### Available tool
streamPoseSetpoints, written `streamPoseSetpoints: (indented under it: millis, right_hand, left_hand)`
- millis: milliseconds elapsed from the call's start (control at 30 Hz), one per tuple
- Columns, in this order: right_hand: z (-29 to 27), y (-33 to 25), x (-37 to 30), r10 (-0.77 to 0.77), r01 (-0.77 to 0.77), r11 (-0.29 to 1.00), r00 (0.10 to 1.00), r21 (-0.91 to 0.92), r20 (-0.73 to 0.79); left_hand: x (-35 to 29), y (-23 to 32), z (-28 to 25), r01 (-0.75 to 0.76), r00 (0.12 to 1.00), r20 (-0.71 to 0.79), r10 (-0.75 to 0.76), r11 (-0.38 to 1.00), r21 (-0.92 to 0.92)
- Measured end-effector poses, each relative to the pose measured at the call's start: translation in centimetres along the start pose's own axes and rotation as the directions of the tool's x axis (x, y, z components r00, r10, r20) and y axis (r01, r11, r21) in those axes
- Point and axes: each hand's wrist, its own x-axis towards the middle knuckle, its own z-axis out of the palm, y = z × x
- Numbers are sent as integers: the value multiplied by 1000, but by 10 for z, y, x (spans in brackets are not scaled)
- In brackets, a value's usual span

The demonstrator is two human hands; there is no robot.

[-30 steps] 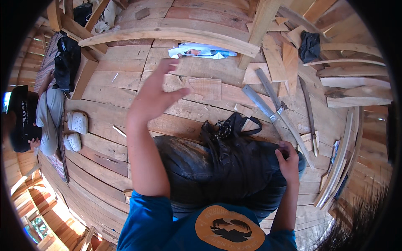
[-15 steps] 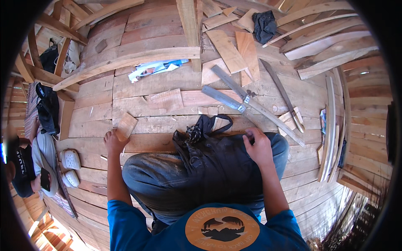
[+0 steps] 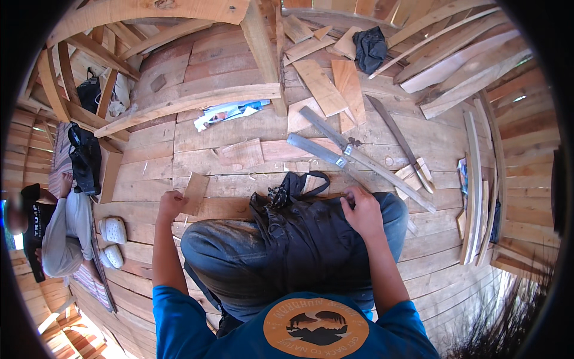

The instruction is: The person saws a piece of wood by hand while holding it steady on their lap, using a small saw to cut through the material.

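Observation:
My left hand (image 3: 171,204) pinches the edge of a small flat wood block (image 3: 196,192), which is tilted up beside my left knee. My right hand (image 3: 363,210) rests on my right thigh by the dark bag, its fingers loosely bent, the thumb apart and nothing in it. Across my lap lies the black bag (image 3: 299,224) with a looped strap. Beyond my right knee, two handsaws with pale straight handles lie nearly side by side, the farther handsaw (image 3: 326,127) and the nearer handsaw (image 3: 315,148). A long dark blade with a wooden handle (image 3: 396,128) lies to their right.
Thin boards (image 3: 323,87) and a dark cloth bundle (image 3: 370,49) lie at the far side. A wooden frame beam (image 3: 191,109) crosses the left, with a blue-white package (image 3: 230,113) beneath it. Pale clogs (image 3: 112,230) stand at left near a seated person (image 3: 72,224). Planks (image 3: 472,191) line the right.
My left hand has tilted the wood block more upright and moved slightly right. My right hand's fingers have curled in a little. The seated person's phone no longer shows. The view has shifted slightly.

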Motion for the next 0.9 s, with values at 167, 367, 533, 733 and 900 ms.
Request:
streamPoseSetpoints:
  millis: [167,367,533,733,900]
  right_hand:
    - [-1,4,-2,-11,11,1000,1000,8,-3]
    - [-2,2,-2,4,-4,1000,1000,23,20]
    - [-3,3,-2,-9,9,1000,1000,25,0]
    - [-1,3,-1,-53,56,997,997,48,-46]
    - [-3,4,-1,-42,43,999,999,34,-31]
  left_hand:
    - [2,28,-25,43,990,143,0,954,-297]
    - [-7,103,-50,-267,958,18,288,910,-316]
    - [-12,197,-56,-341,911,45,411,809,-478]
    - [-22,254,-48,-355,888,55,457,757,-549]
    - [-37,281,-34,-640,765,-184,617,698,-320]
